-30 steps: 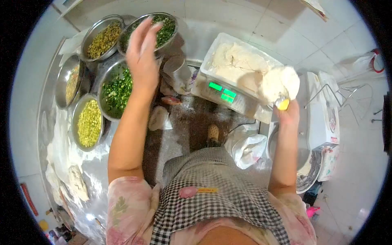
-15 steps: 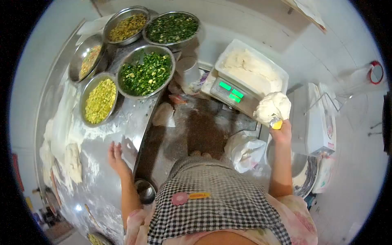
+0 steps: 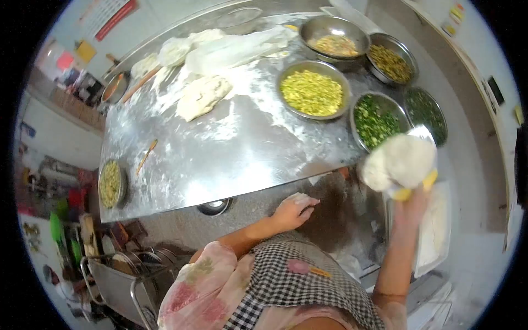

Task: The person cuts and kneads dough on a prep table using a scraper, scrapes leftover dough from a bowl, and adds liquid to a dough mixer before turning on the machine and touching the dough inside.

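**Right hand (image 3: 412,208) holds up dough (image 3: 404,163)**

The right arm (image 3: 395,264) reaches forward, hand clamped on a yellow-handled tool (image 3: 402,194) bearing the dough near chopped greens (image 3: 375,121). The left hand (image 3: 296,212) hangs between table (image 3: 247,154) and apron (image 3: 275,280), loosely curled, fingertips apart.

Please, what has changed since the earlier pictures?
The view turned left. The right hand carried the rounded pale dough away from the white plastic tub, toward the shiny steel table. The left hand moved from the table toward the checked cloth apron. The grip on the yellow handle stayed.
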`<state>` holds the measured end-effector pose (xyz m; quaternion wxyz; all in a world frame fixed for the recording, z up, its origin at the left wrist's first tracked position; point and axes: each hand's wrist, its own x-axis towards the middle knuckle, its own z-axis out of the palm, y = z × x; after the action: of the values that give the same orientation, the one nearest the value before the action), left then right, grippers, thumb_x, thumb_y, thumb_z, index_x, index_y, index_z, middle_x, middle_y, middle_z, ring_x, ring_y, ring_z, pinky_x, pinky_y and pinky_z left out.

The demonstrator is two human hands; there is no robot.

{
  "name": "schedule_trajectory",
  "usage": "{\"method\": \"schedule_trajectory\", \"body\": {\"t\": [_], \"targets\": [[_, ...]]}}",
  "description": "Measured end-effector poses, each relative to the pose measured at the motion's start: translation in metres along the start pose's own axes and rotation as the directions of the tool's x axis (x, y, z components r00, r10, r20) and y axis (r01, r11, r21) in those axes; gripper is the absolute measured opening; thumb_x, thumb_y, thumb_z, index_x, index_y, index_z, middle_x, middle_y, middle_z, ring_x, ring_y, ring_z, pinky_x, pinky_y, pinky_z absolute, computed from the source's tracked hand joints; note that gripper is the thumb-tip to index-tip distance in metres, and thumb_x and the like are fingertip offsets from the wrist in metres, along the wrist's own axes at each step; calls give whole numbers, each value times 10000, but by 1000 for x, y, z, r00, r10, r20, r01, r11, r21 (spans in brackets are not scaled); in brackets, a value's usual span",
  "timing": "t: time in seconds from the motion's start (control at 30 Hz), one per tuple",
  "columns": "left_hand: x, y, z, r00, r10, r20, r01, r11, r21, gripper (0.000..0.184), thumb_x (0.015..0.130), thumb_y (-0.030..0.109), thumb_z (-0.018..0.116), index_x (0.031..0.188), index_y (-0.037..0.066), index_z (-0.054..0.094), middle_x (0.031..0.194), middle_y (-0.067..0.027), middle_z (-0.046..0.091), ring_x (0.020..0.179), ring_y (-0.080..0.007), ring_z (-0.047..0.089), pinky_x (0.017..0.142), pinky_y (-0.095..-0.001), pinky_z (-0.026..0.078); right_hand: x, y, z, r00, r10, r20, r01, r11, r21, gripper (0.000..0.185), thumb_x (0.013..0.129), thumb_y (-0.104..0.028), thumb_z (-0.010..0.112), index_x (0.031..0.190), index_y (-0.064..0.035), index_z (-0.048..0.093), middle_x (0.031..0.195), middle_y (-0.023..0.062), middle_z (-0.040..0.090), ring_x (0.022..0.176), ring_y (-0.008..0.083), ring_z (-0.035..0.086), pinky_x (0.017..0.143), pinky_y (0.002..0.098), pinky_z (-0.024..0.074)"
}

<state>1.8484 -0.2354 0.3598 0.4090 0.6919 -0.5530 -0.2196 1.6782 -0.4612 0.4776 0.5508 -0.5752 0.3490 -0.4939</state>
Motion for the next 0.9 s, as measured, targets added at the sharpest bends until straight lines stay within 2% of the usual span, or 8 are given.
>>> {"method": "schedule_trajectory", "body": {"t": [0.1, 0.13, 0.2, 0.4, 0.57, 0.73, 0.8, 0.9], "targets": [[-1, -22, -28, 994, 58, -97, -53, 997, 47, 258, 770, 84, 549, 1027, 64, 570, 920, -117, 570, 882, -292, 539, 774, -371, 442, -8, -24, 161, 994, 108, -32, -107, 994, 25, 251, 822, -43, 525, 1070, -30, 489, 907, 57, 567, 730, 161, 567, 647, 306, 498], [-2, -30, -35, 988, 62, -140, -58, 998, 33, 249, 775, 95, 538, 1020, 63, 572, 889, -120, 563, 874, -300, 530, 773, -375, 435, -10, -13, 195, 957, 51, 284, -113, 972, 207, 202, 814, -54, 541, 1014, -34, 527, 825, 58, 578, 633, 158, 546, 575, 304, 476], [-3, -49, -58, 976, 34, -217, -22, 998, 58, 251, 775, 81, 531, 1020, 61, 574, 884, -129, 560, 873, -307, 529, 770, -373, 437, -16, -18, 266, 817, -341, 464, 491, 835, -250, 169, 801, -53, 555, 965, -17, 554, 747, 79, 578, 593, 173, 543, 547, 314, 461], [7, -77, -110, 944, -166, -285, 193, 979, 68, 201, 795, 39, 497, 976, 19, 581, 908, -140, 582, 804, -247, 573, 750, -334, 457, -6, 11, 314, 758, -495, 425, 389, 866, 316, 267, 749, -29, 533, 1014, -2, 516, 858, 154, 559, 769, 244, 548, 706, 319, 441], [30, -102, -72, 969, -243, -41, 215, 915, -343, 150, 841, 48, 485, 950, -28, 553, 1011, -153, 587, 896, -215, 572, 798, -316, 445, 13, 32, 235, 917, -126, 379, 152, 987, -41, 174, 800, -105, 570, 940, -17, 516, 790, 68, 548, 713, 149, 529, 625, 270, 434], [105, -47, -42, 964, 194, 183, -209, 976, 65, 199, 741, -13, 577, 937, 18, 584, 918, -164, 594, 807, -319, 586, 718, -345, 473, 17, 28, 105, 996, 90, 12, -84, 963, -256, 112, 794, -123, 607, 843, -49, 537, 724, 17, 533, 620, 106, 503, 550, 246, 412], [130, -25, -19, 952, 180, 247, -182, 983, -15, 198, 743, -15, 573, 937, 24, 587, 916, -165, 597, 818, -326, 585, 715, -360, 474, 9, 45, 37, 988, -45, -148, 23, 989, -145, 150, 803, -126, 601, 903, -29, 546, 728, -1, 542, 619, 91, 493, 548, 246, 424], [158, -9, 28, 921, 307, 239, -300, 952, -64, 203, 741, -20, 574, 937, 32, 591, 915, -155, 600, 820, -317, 587, 710, -350, 475, -11, 42, -64, 851, 214, -480, -216, 975, 53, 135, 802, -122, 615, 916, -78, 556, 731, -19, 534, 609, 60, 472, 541, 216, 410]]}}
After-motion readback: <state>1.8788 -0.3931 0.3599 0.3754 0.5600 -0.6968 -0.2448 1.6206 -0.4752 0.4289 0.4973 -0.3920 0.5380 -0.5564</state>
